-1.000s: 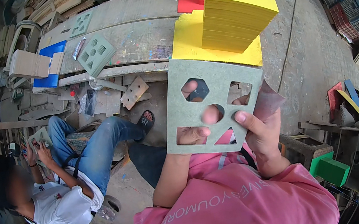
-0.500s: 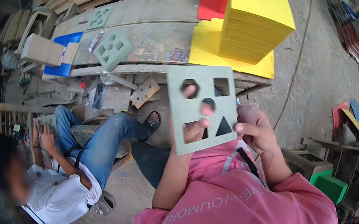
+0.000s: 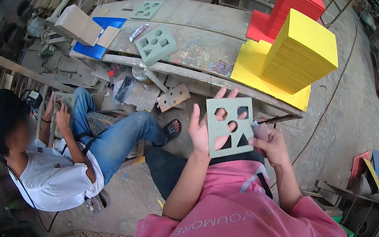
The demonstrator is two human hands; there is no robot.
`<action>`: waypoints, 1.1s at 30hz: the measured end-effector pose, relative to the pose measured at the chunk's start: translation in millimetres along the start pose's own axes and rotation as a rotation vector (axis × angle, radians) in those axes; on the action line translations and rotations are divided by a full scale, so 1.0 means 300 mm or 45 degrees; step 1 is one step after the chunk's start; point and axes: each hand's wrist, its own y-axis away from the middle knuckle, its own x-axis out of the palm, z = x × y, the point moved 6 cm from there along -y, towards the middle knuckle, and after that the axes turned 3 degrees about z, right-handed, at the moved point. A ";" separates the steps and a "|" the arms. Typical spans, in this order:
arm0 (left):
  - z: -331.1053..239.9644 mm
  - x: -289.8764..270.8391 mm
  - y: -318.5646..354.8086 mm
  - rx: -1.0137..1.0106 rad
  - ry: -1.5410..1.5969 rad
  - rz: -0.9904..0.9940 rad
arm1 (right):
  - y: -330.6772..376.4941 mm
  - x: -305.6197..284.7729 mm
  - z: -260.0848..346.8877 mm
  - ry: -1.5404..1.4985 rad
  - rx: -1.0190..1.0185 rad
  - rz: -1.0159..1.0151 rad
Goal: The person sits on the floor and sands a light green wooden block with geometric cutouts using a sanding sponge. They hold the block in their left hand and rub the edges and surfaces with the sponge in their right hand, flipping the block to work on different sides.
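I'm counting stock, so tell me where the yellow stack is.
In the head view, the yellow stack stands right of centre on a yellow sheet, at the right end of the bench, beside the red stack.

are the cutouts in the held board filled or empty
Empty: the left hand shows through the grey-green board's round cutout, and something dark through its triangular cutout.

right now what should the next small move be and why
Probably close the left hand into a grip on the left edge of the grey-green shape-cutout panel: the hand is spread open behind the panel, while the right hand, at the lower right edge, also holds a brownish sheet.
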 end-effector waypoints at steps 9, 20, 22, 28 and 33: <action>-0.089 -0.039 0.119 -0.176 -1.042 -0.487 | -0.009 -0.011 0.026 -0.153 -0.251 -0.180; -0.543 -0.294 0.401 0.555 -1.020 -1.111 | -0.178 0.132 0.060 -0.239 -0.073 -0.077; -0.588 -0.489 0.518 0.588 -0.910 -1.266 | -0.299 0.217 0.132 -0.281 -0.101 -0.044; -0.561 -0.772 0.638 0.413 -0.912 -1.401 | -1.070 0.621 0.302 -0.446 -0.051 0.272; -0.552 -0.836 0.610 0.317 -0.787 -1.341 | -1.633 0.840 0.377 -0.186 0.016 -0.039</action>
